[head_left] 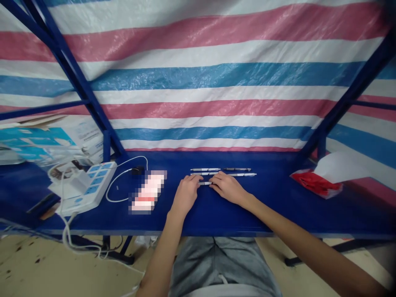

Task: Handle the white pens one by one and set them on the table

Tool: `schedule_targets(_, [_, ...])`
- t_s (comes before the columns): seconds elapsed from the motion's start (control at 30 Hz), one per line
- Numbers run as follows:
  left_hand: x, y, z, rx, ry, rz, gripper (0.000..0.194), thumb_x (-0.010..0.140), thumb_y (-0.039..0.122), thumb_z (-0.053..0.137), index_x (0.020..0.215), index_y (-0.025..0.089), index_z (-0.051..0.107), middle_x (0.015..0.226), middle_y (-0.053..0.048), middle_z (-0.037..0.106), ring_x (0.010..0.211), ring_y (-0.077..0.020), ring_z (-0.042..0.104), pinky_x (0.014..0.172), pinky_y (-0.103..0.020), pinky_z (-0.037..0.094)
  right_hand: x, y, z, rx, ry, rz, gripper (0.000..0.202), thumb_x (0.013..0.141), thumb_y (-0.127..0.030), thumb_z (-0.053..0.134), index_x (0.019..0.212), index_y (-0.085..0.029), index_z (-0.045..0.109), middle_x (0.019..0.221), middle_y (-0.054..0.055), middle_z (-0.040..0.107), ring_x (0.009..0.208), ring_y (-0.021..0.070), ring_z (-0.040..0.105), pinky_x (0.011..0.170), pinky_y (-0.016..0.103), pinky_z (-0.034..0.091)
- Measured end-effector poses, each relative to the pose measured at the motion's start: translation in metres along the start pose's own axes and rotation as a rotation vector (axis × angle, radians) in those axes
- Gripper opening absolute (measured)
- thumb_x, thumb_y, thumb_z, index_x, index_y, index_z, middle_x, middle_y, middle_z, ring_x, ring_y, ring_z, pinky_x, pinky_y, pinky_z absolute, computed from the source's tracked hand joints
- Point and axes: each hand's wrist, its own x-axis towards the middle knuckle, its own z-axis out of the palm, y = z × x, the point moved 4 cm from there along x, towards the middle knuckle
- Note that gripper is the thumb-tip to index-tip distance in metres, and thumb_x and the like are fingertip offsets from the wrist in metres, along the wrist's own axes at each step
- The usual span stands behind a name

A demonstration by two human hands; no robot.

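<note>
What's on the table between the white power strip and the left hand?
Head view: a coiled white cable and a blurred pink-white flat object lie between the white power strip and left hand.

Bare blue table (272,214) right of the pens (222,170); power strip (89,187) and cable (123,185) crowd the left

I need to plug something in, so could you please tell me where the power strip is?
In the head view, the power strip lies at the left of the blue table, left of the left hand, with a white cable looping beside it.

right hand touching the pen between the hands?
Touching. The head view shows the right hand with its fingers closed on one end of the pen; the left hand meets the other end.
</note>
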Motion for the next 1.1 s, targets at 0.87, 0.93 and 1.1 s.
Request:
schedule_targets(0.87, [-0.005,-0.004,0.001,-0.080,0.021,-0.078,0.018,0.100,0.021,0.057,0.106,0.022,0.074,0.102,-0.005,0.064,0.098,-0.0219,0.064,0.087,-0.032,0.053,-0.005,-0.009,0.002,0.000,0.072,-0.016,0.019,0.106,-0.018,0.045,0.099,-0.016,0.063,0.093,0.009,0.064,0.092,0.0248,0.061,0.087,0.039,0.049])
schedule_targets(0.93, [-0.005,-0.006,0.002,-0.071,0.022,-0.074,0.018,0.100,0.022,0.057,0.106,0.022,0.074,0.102,-0.005,0.063,0.098,-0.0219,0.064,0.088,-0.032,0.052,-0.004,-0.008,0.003,0.007,0.068,-0.014,0.020,0.106,-0.019,0.045,0.099,-0.015,0.063,0.092,0.009,0.063,0.091,0.0247,0.061,0.087,0.039,0.049])
schedule_targets(1.1, [-0.006,-0.009,0.005,-0.040,0.013,-0.051,0.017,0.099,0.022,0.058,0.106,0.021,0.073,0.101,-0.006,0.063,0.099,-0.0238,0.061,0.091,-0.036,0.052,-0.004,-0.006,0.004,0.035,0.058,-0.005,0.022,0.107,-0.021,0.044,0.100,-0.016,0.065,0.094,0.009,0.062,0.093,0.0241,0.059,0.086,0.038,0.049])
